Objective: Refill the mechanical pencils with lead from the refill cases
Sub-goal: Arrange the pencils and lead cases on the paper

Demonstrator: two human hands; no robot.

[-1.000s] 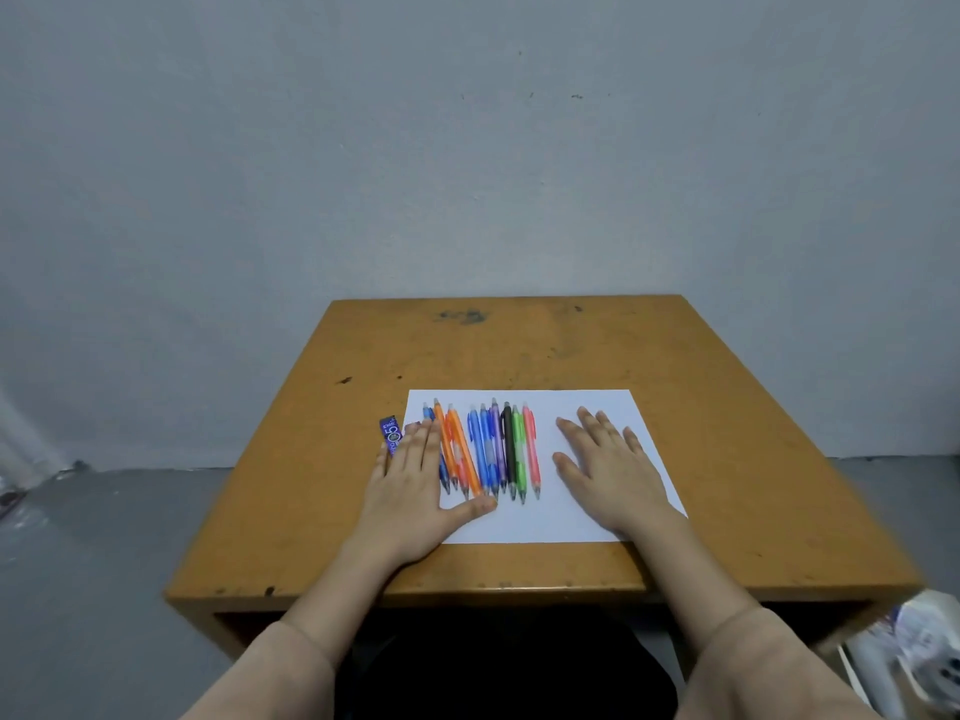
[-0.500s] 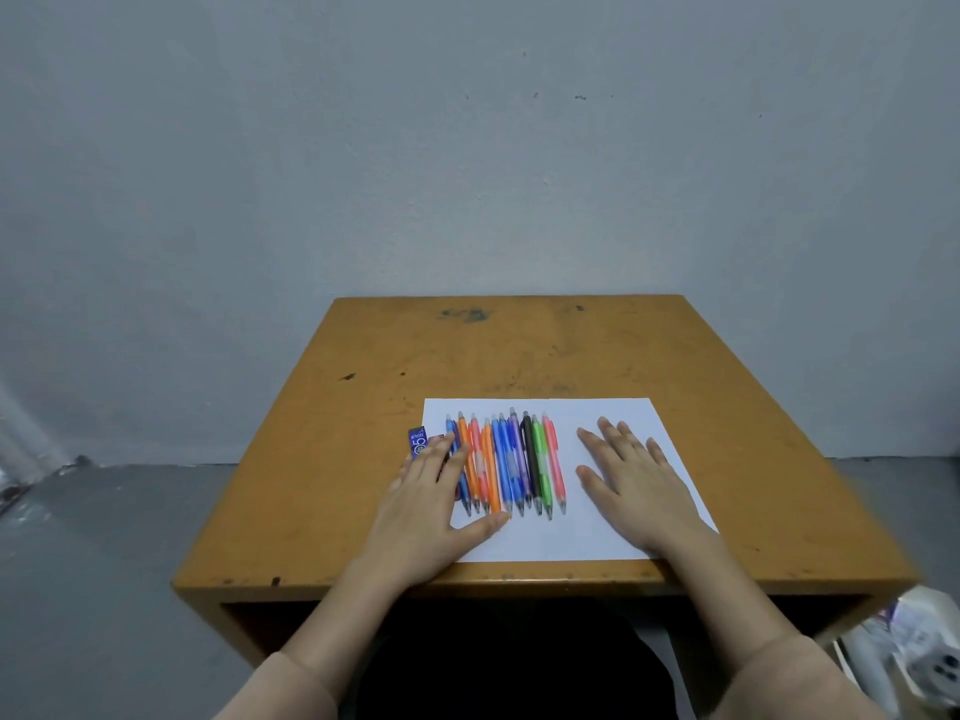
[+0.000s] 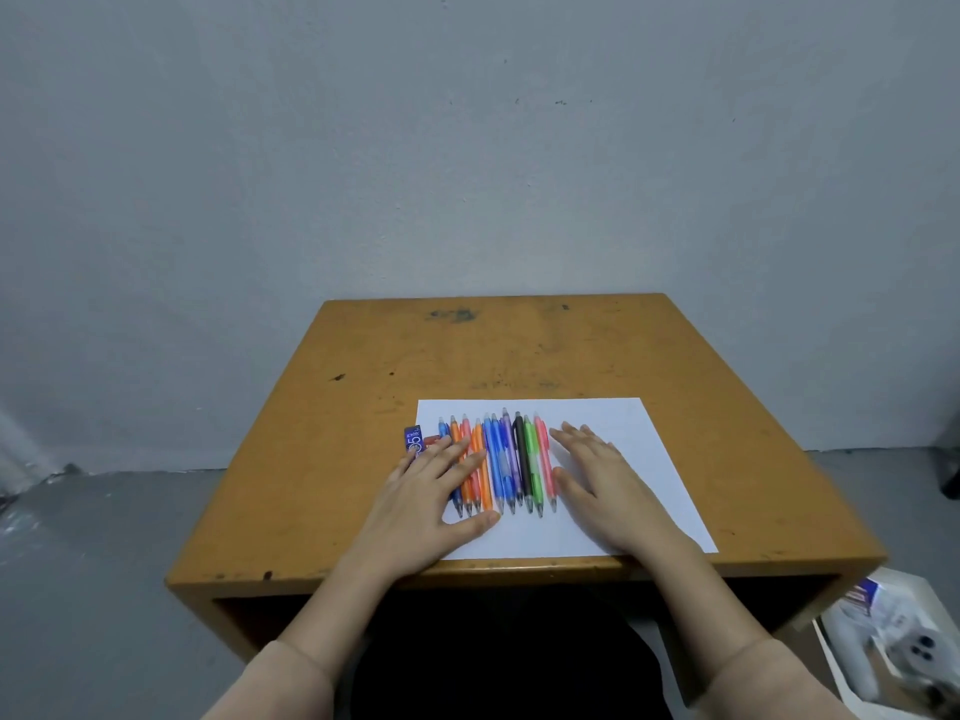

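Several mechanical pencils (image 3: 506, 462) in blue, orange, purple, black, green and pink lie side by side on a white sheet of paper (image 3: 613, 423), tips toward me. A blue lead refill case (image 3: 413, 439) lies just left of the sheet, with a small red case (image 3: 430, 439) beside it. My left hand (image 3: 434, 491) lies flat with straight fingers over the leftmost pencils, fingertips near the cases. My right hand (image 3: 597, 475) lies flat on the paper just right of the pink pencil.
The wooden table (image 3: 519, 350) stands against a grey wall; its front edge runs just under my wrists. An open white box (image 3: 883, 646) with objects sits on the floor at lower right. Grey floor lies to the left.
The camera view shifted a little; both hands stay flat in about the same places on the pencils and paper.
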